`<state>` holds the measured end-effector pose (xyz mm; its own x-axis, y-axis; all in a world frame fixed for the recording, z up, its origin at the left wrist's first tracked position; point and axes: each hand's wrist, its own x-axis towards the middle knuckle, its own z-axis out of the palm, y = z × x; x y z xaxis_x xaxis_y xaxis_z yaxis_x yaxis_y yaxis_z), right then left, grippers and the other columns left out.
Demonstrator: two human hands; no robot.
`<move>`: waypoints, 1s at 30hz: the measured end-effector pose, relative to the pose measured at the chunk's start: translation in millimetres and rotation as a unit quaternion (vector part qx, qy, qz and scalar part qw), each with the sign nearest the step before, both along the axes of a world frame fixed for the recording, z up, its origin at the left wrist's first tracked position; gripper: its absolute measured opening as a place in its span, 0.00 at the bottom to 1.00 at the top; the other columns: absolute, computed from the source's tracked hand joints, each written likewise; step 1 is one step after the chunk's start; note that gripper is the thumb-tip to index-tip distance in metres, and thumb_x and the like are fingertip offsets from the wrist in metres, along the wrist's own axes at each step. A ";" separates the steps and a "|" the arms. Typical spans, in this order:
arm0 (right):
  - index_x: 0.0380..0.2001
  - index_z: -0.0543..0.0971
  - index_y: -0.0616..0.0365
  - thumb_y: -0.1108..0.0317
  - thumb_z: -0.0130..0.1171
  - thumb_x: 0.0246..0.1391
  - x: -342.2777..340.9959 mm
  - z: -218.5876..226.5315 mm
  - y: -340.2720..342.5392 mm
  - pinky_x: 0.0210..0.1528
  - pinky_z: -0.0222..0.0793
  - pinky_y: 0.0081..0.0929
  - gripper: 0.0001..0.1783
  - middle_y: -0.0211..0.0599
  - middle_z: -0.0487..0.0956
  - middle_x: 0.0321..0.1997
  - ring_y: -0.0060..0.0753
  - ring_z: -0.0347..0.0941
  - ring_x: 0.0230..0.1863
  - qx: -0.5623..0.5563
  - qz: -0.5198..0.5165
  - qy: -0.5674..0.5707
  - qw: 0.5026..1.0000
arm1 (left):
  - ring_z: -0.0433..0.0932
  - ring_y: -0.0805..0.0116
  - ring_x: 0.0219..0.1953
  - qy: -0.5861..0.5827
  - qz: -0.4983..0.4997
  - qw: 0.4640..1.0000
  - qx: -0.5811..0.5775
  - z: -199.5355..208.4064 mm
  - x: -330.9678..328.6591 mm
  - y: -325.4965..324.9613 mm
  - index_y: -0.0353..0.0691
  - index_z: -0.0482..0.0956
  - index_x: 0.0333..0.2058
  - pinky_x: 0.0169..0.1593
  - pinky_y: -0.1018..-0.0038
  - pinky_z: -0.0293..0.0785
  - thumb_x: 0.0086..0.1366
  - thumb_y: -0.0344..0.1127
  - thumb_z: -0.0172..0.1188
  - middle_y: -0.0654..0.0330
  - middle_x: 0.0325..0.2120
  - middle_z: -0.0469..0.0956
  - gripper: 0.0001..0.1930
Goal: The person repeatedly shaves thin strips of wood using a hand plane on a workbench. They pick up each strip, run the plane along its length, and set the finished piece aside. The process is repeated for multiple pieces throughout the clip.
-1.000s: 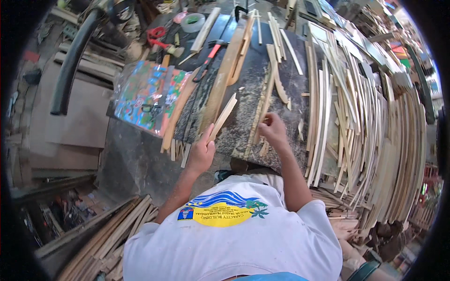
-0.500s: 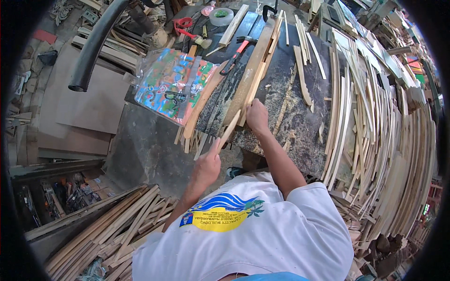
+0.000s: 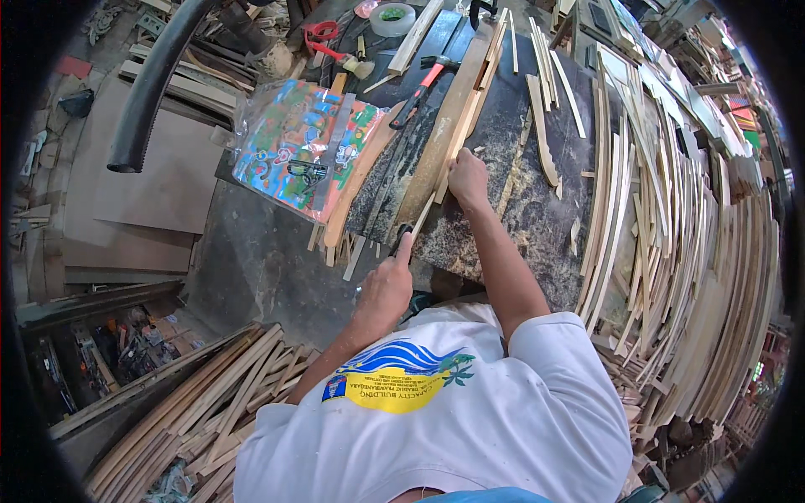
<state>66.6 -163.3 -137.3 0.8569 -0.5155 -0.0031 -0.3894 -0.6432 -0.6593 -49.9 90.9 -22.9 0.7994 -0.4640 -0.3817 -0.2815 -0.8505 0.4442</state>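
Observation:
My left hand (image 3: 386,289) is closed around the near end of a narrow wooden strip (image 3: 425,208), just off the near edge of the dark workbench. A small dark piece (image 3: 404,231) shows at its fingertips; its kind is unclear. My right hand (image 3: 470,180) is curled at the near end of a pale wooden batten (image 3: 461,134); its fingers are partly hidden and press on the wood. That batten lies along a wider brown board (image 3: 432,159), whose far end meets a black clamp (image 3: 484,8).
Left of the board lie a hammer (image 3: 419,94), a colourful plastic-wrapped packet (image 3: 293,155), a paintbrush (image 3: 360,67) and a tape roll (image 3: 392,18). Long wooden strips (image 3: 616,218) crowd the right side. A dark curved tube (image 3: 142,126) hangs at upper left. Sawdust (image 3: 444,243) covers the bench's near part.
My left hand has moved a little right, and its strip now points more steeply forward, seen nearly edge-on. My right hand has slid slightly forward along the batten. The view has shifted slightly.

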 end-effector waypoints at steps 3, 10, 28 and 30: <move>0.38 0.80 0.64 0.64 0.64 0.63 7.2 4.2 -6.4 0.50 0.74 0.59 0.13 0.63 0.84 0.37 0.69 0.82 0.46 -0.003 -0.005 0.021 1.000 | 0.84 0.28 0.43 0.002 0.000 1.000 0.017 4.5 4.9 -11.7 0.43 0.57 0.77 0.48 0.38 0.80 0.73 0.29 0.49 0.35 0.41 0.84 0.34; 0.44 0.85 0.58 0.53 0.71 0.59 -2.9 29.3 -59.6 0.51 0.77 0.54 0.20 0.53 0.86 0.45 0.63 0.82 0.48 -0.043 -0.060 -0.020 0.997 | 0.85 0.29 0.46 0.025 0.001 0.998 0.055 26.4 16.9 -33.9 0.41 0.57 0.77 0.51 0.38 0.80 0.74 0.30 0.48 0.34 0.43 0.84 0.33; 0.67 0.75 0.53 0.60 0.52 0.74 -123.8 70.8 -69.8 0.49 0.75 0.53 0.22 0.61 0.85 0.41 0.65 0.83 0.46 0.110 -0.002 0.038 0.993 | 0.85 0.28 0.44 0.003 -0.002 0.999 0.037 11.7 18.3 -33.8 0.43 0.58 0.75 0.49 0.38 0.79 0.74 0.29 0.48 0.35 0.40 0.85 0.32; 0.67 0.75 0.53 0.60 0.52 0.74 -124.1 68.4 -64.5 0.51 0.76 0.53 0.23 0.59 0.85 0.45 0.66 0.83 0.47 0.084 0.013 0.014 0.996 | 0.85 0.28 0.44 -0.006 -0.001 1.000 0.028 6.7 18.7 -33.1 0.43 0.58 0.75 0.49 0.37 0.79 0.74 0.29 0.49 0.35 0.39 0.85 0.32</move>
